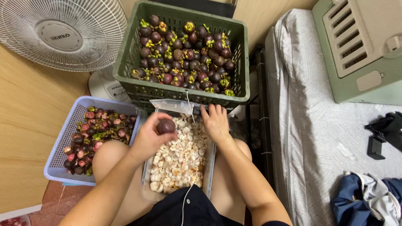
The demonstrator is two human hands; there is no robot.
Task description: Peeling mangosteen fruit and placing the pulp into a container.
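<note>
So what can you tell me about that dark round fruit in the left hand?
The fruit is small, round and dark purple-brown, with a smooth, dull rind; no green cap shows. The left hand pinches it between thumb and fingers, above the clear tub of white fruit segments on the person's lap. Nothing else touches it.

There is just one view, from a camera on the seated person's head, tipped steeply down over the lap and facing forward. It sits close: the left hand (pixel 150 136) and right hand (pixel 216 123) fill the middle of the frame, forearms running off the bottom edge. Just beyond the hands the green crate (pixel 184 94) reaches nearly to the top edge. Left of the hands, the blue basket (pixel 63 138) and a white fan (pixel 63 33) come in; right of them, the bed (pixel 314 125) stretches off-frame.
</note>
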